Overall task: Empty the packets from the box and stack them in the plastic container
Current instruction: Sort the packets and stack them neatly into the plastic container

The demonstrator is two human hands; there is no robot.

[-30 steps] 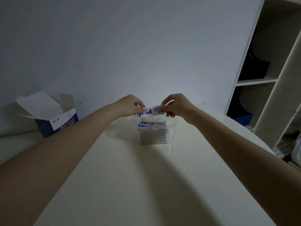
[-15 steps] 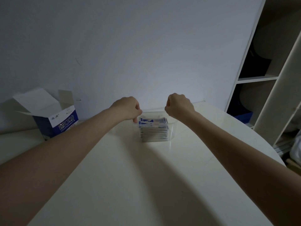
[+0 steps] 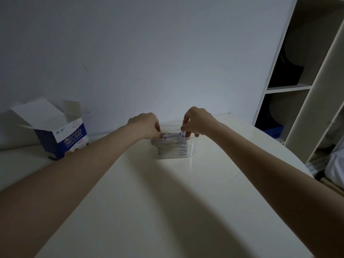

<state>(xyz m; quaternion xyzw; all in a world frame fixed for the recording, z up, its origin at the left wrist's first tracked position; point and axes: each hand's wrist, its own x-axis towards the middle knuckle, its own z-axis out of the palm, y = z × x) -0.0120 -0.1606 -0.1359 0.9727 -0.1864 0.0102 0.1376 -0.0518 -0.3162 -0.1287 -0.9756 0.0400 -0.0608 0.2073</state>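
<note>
A clear plastic container [image 3: 192, 148] stands at the far middle of the white table [image 3: 149, 211] and holds a stack of blue-and-white packets [image 3: 172, 150]. The top packet [image 3: 172, 136] lies flat at rim height. My left hand [image 3: 144, 125] has its curled fingertips on the packet's left end. My right hand [image 3: 198, 121] pinches the right end, with its fingers dipping inside the container. The open blue-and-white cardboard box [image 3: 63, 140] stands to the left, flaps up; its inside is hidden.
A grey wall runs directly behind the table. A tall open shelf unit [image 3: 290, 88] stands at the right, with a dark item on it and a blue bin [image 3: 273, 130] low down. White cloth [image 3: 337, 164] lies past the table's rounded right edge.
A second ago both hands held one packet by its ends above the container. They lowered it onto the stack and now sit lower, fingertips at the packet's ends inside the rim.
</note>
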